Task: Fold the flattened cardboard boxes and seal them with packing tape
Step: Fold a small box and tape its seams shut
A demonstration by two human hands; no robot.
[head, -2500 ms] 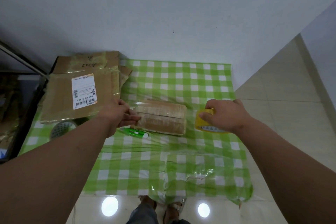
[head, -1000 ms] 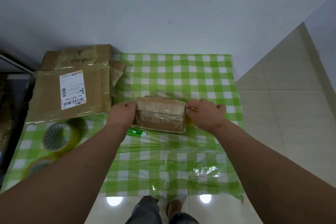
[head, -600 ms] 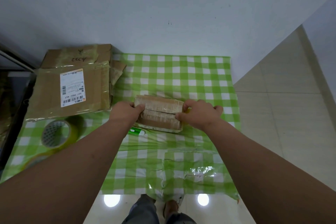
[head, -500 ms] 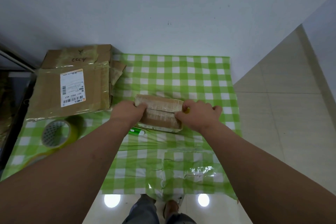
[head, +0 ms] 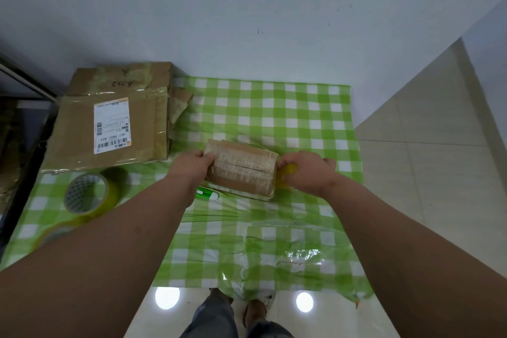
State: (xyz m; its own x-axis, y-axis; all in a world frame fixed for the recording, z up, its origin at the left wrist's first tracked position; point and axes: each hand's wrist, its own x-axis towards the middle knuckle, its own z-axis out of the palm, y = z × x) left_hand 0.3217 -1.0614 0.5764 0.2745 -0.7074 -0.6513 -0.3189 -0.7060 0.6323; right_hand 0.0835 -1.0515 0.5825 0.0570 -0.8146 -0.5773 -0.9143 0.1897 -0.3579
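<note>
2 hands on box mid-surface: left hand curled round its left end, right hand gripping yellow tape at right end. Flat cardboard far left, spare roll beside.

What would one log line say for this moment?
left hand: grips small box end | right hand: holds yellow tape roll against other end | step: taping

Soft even light, floor glare, wide-angle edge distortion
</note>
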